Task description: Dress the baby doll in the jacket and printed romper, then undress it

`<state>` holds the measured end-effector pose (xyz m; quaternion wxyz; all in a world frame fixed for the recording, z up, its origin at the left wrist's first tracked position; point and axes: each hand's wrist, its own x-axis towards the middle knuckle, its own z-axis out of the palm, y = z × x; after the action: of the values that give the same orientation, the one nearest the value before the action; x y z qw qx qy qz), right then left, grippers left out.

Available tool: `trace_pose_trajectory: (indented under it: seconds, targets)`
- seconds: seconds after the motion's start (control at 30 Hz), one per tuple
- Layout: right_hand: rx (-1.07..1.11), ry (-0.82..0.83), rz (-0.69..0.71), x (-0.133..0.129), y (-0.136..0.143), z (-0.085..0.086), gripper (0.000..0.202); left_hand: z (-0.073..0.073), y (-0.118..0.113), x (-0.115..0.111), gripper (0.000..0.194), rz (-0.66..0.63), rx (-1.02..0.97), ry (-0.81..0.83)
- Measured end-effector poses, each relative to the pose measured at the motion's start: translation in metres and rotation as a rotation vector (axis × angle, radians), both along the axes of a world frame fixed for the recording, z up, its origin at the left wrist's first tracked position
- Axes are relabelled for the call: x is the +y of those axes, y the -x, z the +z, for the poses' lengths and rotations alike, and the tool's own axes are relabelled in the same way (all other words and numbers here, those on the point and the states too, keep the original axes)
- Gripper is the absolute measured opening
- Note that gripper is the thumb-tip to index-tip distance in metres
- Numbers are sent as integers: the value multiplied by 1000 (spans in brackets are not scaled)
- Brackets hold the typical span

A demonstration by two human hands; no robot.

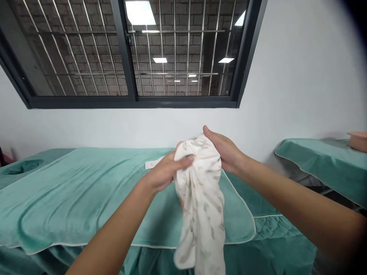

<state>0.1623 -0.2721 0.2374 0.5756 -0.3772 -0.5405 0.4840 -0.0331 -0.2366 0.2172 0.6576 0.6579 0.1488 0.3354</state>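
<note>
A white garment [205, 198] with a small leaf print hangs in folds between my two hands, above the bed. My left hand [168, 170] grips its upper left side, the thumb lying over the fabric. At its upper right edge is my right hand [225, 149], thumb raised and fingers hidden behind the cloth. The lower part hangs in two long pieces, one running past the bottom of the view. A bit of skin-toned surface [181, 203] shows behind the garment; I cannot tell what it is. Behind my left hand, a white strip [151, 164] pokes out to the left.
Green covers with pale piping [71, 191] drape the bed below my hands. At the right stands another green-covered surface [318, 156] with a pink basin [358, 141] on it. A white wall [143, 126] and a dark-framed barred window [183, 102] rise behind.
</note>
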Motion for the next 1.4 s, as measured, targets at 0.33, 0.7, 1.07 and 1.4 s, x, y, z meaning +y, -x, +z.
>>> trace_pose_trajectory:
  seconds: [0.33, 0.7, 1.07, 1.4]
  targets:
    - [-244, 31, 294, 27, -15, -48, 32, -39, -7, 29, 43, 29, 70, 165]
    - [8, 145, 437, 27, -4, -72, 46, -57, 1, 58, 36, 43, -132, 142]
    - [191, 86, 226, 48, -24, -88, 38, -71, -6, 50, 57, -181, 186, 199]
    - [318, 187, 272, 35, -11, -130, 53, -82, -31, 51, 46, 139, -207, 267]
